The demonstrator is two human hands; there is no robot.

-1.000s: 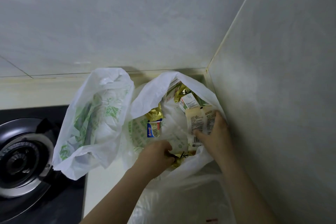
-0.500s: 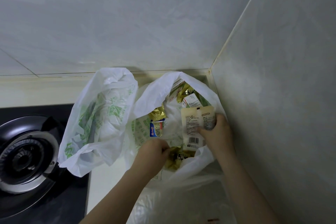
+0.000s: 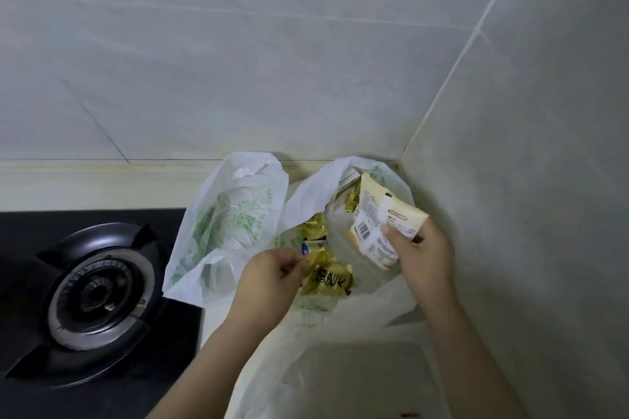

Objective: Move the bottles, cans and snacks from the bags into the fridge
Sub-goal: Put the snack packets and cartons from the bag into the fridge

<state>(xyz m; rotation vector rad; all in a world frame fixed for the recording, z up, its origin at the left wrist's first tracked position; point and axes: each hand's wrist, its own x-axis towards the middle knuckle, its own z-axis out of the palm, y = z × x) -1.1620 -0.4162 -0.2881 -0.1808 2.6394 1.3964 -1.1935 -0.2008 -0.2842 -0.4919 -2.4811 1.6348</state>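
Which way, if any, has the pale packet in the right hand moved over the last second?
Yes. The packet has risen from inside the bag up toward the wall corner, gripped by the right hand.

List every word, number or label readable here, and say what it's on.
Nothing reads for certain.
Crumpled gold foil packet: large black letters, creased, unreadable.
Cream snack packets in the right hand: barcode, orange label, fine print, too small.
Small blue-and-white packet: logo, blurred.
White plastic bags: green print, blurred.

Dim, soft light; wide-angle edge distortion.
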